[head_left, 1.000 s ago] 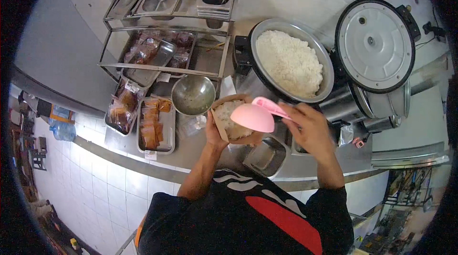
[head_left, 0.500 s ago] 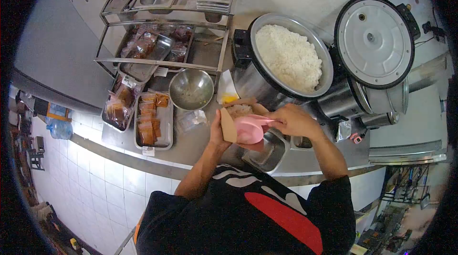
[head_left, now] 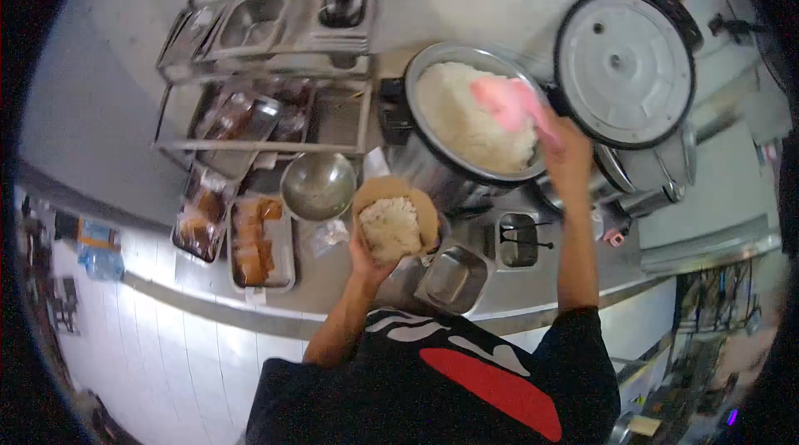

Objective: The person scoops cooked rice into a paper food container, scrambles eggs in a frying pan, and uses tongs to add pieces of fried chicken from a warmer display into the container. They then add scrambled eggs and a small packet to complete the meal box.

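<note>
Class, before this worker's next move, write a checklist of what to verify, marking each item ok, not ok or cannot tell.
1. Lid clear of the pot's opening: ok, it stands open beside it.
2. Rice available in the pot: ok, a large mound.
3. Pink scoop held: ok, by the right hand, above the mound.
4. Scoop's load known: cannot tell, it is blurred.
5. Carton open and supported: ok, in the left hand, with rice inside.
6. Carton over the pot to catch spills: not ok, it is beside it.
</note>
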A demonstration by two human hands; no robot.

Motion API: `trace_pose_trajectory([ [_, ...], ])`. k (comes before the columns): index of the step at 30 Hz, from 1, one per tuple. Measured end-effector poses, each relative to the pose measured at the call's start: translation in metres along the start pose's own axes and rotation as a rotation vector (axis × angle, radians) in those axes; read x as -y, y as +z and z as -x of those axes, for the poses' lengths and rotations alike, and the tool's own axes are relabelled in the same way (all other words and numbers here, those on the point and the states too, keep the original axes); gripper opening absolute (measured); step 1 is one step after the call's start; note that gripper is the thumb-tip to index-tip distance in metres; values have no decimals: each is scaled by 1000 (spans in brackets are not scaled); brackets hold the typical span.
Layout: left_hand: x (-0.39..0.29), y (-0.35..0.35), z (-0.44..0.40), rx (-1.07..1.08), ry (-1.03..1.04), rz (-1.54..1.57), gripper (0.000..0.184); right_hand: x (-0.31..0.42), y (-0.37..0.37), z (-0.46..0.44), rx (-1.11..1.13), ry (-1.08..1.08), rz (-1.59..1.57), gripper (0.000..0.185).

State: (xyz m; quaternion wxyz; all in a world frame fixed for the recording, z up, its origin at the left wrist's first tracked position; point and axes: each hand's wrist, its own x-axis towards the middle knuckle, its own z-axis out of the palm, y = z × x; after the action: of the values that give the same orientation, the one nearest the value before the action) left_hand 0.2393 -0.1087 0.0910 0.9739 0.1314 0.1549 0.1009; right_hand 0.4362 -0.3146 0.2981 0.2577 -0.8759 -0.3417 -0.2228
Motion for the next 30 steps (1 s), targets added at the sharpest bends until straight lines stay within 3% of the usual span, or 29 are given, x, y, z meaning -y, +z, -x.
trace_pose_trajectory([
  [2,5,-9,6,90,-71,-65,70,-21,22,9,-4,-89,477,25],
  [3,7,-14,11,143,-107,-101,71,-24,24,9,111,-59,539,23],
  [6,8,-19,12,133,-44,36,72,-48,-11,-10,-114,39,373,21],
  [8,1,-21,15,115,-83,228,71,-71,-58,-36,-471,36,529,24],
  [9,-7,-15,20,122,-57,165,70,-77,-92,-48,-499,186,686,29],
  [10,-19,-7,30,126,-29,103,69,-93,-126,-65,-560,489,650,35],
  [11,-26,-5,38,123,0,45,69,-104,-153,-74,-868,108,695,47],
  [13,-35,-20,40,59,44,47,67,-127,-197,-84,-772,339,810,48],
  [16,-45,-53,46,19,121,43,66,-138,-219,-92,-365,612,623,49],
  [17,-46,-62,49,19,147,40,66,-140,-218,-92,-373,626,651,47],
  [21,-49,-56,63,39,174,35,68,-99,-195,-85,-408,326,477,45],
  [23,-49,-49,68,17,137,68,73,-9,-161,-79,-357,175,359,44],
  [25,-49,-49,70,32,138,55,71,14,-115,-71,-285,57,355,40],
  [27,-52,-44,75,-11,167,12,69,67,-73,-55,-29,117,495,34],
  [30,-66,-35,84,-76,235,-14,66,84,-2,-17,199,69,551,47],
])
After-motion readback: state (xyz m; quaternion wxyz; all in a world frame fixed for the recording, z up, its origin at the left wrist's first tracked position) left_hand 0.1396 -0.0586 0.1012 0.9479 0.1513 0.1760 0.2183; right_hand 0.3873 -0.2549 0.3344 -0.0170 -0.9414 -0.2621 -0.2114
